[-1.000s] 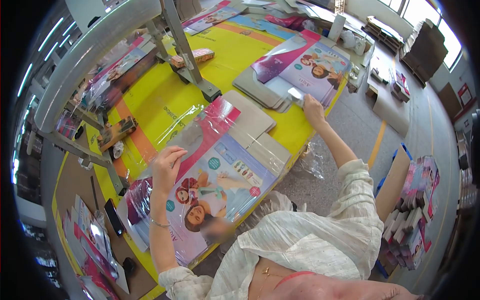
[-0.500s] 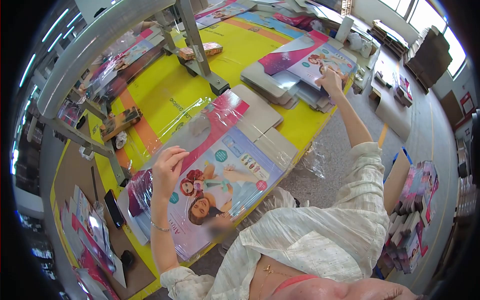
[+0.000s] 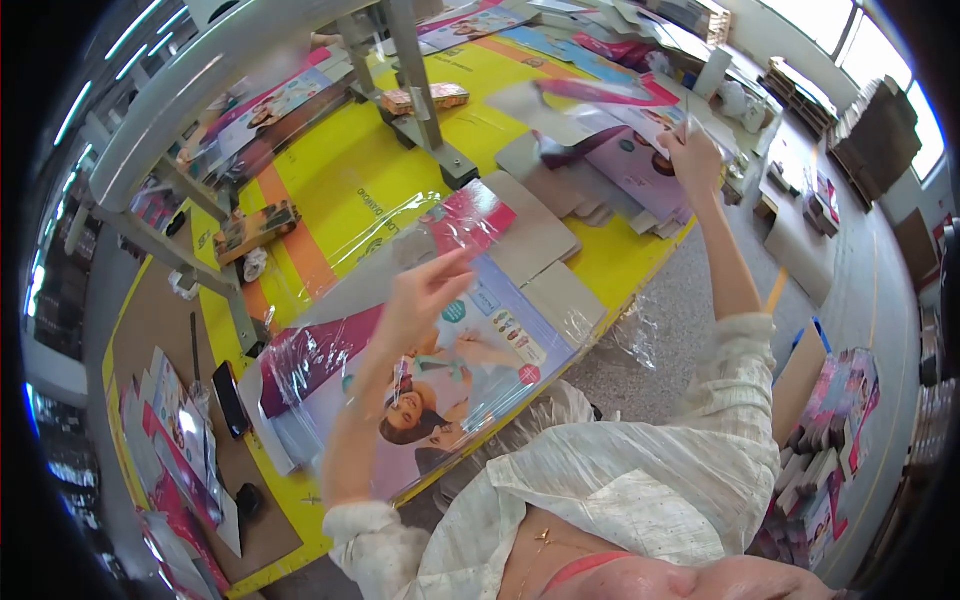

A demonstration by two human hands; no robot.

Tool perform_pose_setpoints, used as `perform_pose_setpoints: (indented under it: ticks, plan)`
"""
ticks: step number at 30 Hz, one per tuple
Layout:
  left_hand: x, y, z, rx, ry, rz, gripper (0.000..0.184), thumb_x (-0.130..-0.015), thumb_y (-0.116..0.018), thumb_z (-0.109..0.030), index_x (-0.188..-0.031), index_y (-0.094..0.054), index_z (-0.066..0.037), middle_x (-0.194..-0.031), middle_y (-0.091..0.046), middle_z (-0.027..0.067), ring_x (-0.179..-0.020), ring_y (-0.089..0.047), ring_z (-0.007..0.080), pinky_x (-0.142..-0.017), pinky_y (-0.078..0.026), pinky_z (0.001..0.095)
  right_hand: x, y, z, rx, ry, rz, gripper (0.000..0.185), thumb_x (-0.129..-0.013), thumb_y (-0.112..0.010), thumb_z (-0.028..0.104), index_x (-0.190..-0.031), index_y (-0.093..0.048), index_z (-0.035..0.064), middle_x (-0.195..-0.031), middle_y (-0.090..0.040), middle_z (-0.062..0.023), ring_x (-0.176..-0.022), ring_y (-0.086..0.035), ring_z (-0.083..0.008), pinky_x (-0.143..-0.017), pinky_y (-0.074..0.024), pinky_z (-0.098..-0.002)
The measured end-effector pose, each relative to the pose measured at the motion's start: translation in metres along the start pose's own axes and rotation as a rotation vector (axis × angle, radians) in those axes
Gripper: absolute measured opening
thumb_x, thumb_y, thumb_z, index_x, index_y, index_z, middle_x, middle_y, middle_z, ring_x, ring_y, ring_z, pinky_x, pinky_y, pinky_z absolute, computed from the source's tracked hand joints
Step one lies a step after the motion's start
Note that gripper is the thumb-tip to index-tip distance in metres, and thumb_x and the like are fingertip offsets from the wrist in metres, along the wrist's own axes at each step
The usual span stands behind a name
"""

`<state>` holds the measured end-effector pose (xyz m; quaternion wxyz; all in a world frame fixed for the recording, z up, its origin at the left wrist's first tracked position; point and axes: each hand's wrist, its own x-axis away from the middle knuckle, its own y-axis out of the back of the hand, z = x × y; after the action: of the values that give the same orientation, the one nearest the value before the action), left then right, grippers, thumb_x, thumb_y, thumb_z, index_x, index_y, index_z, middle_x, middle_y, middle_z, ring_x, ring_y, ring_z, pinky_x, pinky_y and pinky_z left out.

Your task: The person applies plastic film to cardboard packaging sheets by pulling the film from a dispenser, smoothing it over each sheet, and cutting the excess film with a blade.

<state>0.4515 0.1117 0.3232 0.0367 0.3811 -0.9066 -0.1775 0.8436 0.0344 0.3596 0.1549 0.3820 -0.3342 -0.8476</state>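
Observation:
My left hand point(image 3: 425, 300), a little blurred, is over a printed pink-and-purple box sheet point(image 3: 410, 400) on the table; its fingers are stretched out and hold nothing visible. Clear plastic film point(image 3: 335, 345) lies wrinkled over the sheet's upper and left parts. At the far right of the table my right hand point(image 3: 692, 165) pinches the edge of another printed sheet point(image 3: 610, 90), which is lifted and bent, blurred by motion. Below it lies a stack of similar printed sheets point(image 3: 635, 180).
A metal frame point(image 3: 425, 100) with a large film roll point(image 3: 200, 85) spans the yellow table point(image 3: 345, 205). Tape-wrapped blocks point(image 3: 258, 230) rest by its feet. A black phone point(image 3: 230, 400) lies at left. Stacked printed pieces point(image 3: 820, 450) stand on the right.
My left hand has moved right and up across the sheet. My right hand has raised a printed sheet off the stack, and that sheet now curls upward.

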Motion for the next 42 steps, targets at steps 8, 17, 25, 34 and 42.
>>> perform_pose_setpoints:
  ticks: [8, 17, 25, 34, 42]
  plan:
    - [-0.118, -0.13, -0.002, 1.232, 0.176, 0.163, 0.07, -0.079, -0.057, -0.056, -0.117, -0.047, 0.002, -0.108, -0.056, 0.0162, -0.09, -0.058, 0.0236, -0.071, -0.048, 0.0348, 0.135, 0.013, 0.07, -0.572, 0.174, 0.187, 0.025, -0.076, -0.064, 0.004, -0.064, -0.042, 0.0073, -0.06, -0.053, -0.0011, -0.053, -0.049, -0.0123, -0.052, -0.0403, -0.0239]
    - [-0.057, -0.041, 0.0, 0.868, 0.097, -0.089, 0.045, -0.078, -0.056, -0.016, -0.119, -0.049, 0.0, -0.103, -0.059, 0.0123, -0.088, -0.057, 0.0174, -0.076, -0.046, 0.028, 0.122, -0.007, -0.015, -0.432, -0.214, 0.212, 0.038, -0.092, -0.047, 0.036, -0.096, -0.062, 0.0013, -0.084, -0.064, -0.0106, -0.073, -0.058, -0.0144, -0.062, -0.0438, -0.0259]
    - [0.109, 0.097, -0.017, 0.635, -0.002, -0.413, 0.05, -0.08, -0.051, 0.002, -0.129, -0.043, -0.007, -0.118, -0.056, 0.0095, -0.096, -0.056, 0.0138, -0.082, -0.041, 0.0238, 0.103, -0.011, -0.023, -1.087, -0.588, 0.359, 0.032, -0.089, -0.056, 0.022, -0.066, -0.036, 0.0111, -0.072, -0.044, 0.0035, -0.069, -0.043, -0.0045, -0.063, -0.0356, -0.0162]
    - [0.22, 0.11, 0.061, 0.593, 0.168, -0.603, 0.05, -0.081, -0.049, -0.002, -0.13, -0.04, -0.004, -0.119, -0.054, 0.0122, -0.1, -0.054, 0.0185, -0.086, -0.039, 0.0275, 0.148, -0.033, 0.031, -1.138, -0.133, 0.547, 0.036, -0.08, -0.062, 0.004, -0.065, -0.031, 0.0137, -0.067, -0.04, 0.0054, -0.064, -0.038, -0.0038, -0.064, -0.033, -0.0153]
    - [0.228, 0.094, 0.078, 0.674, 0.204, -0.573, 0.05, -0.081, -0.049, -0.003, -0.13, -0.039, -0.001, -0.123, -0.051, 0.0138, -0.107, -0.05, 0.0198, -0.09, -0.037, 0.0274, 0.165, -0.045, 0.021, -1.046, -0.202, 0.606, 0.038, -0.079, -0.063, 0.003, -0.064, -0.029, 0.0148, -0.065, -0.036, 0.0067, -0.061, -0.033, -0.0042, -0.062, -0.0297, -0.0157]
